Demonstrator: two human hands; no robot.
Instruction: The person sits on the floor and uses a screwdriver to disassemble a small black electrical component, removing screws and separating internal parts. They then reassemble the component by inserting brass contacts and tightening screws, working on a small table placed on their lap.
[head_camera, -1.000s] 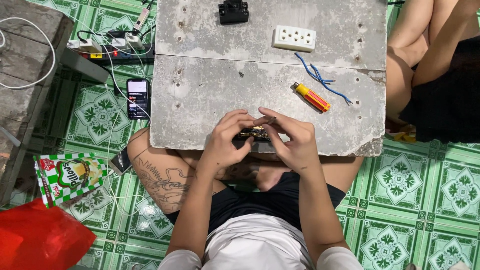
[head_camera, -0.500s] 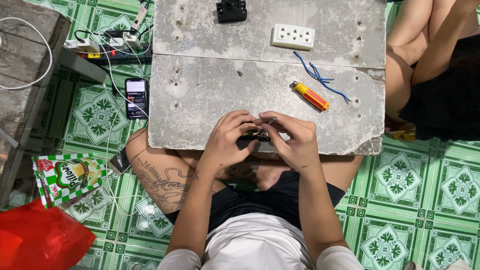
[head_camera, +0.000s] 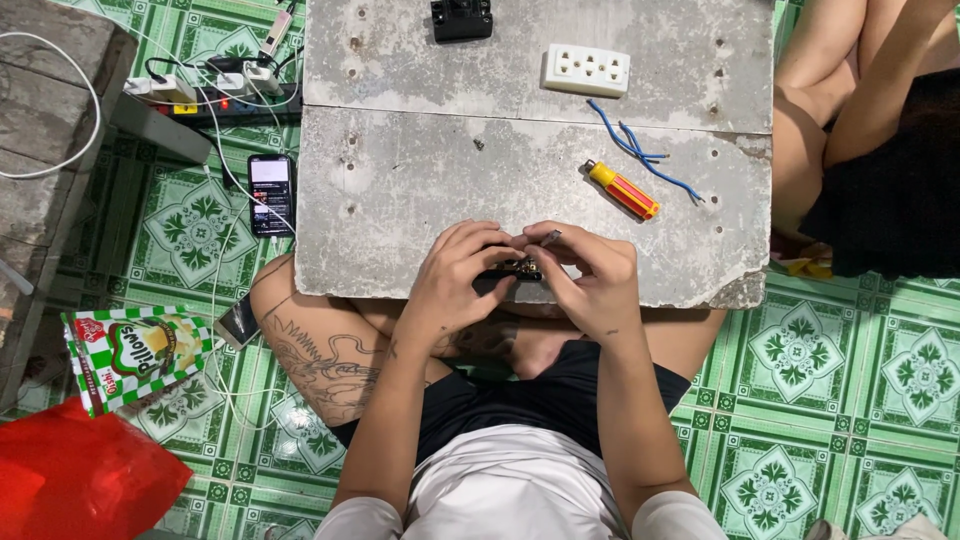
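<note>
1. Barely anything has shifted: both hands stay at the counter (head_camera: 420, 190) edge.
2. Left hand (head_camera: 455, 275) and right hand (head_camera: 590, 275) pinch a small dark part (head_camera: 515, 270), long axis seemingly three-to-nine o'clock.
3. Screwdriver (head_camera: 622, 190) lies at one o'clock, nearer the right.

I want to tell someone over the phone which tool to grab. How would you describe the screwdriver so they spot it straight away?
Look at the grey concrete slab in front of the seated person. On its right half, beyond the right hand, lies the screwdriver, beside loose blue wires. It is the only yellow and red thing on the slab.
</note>
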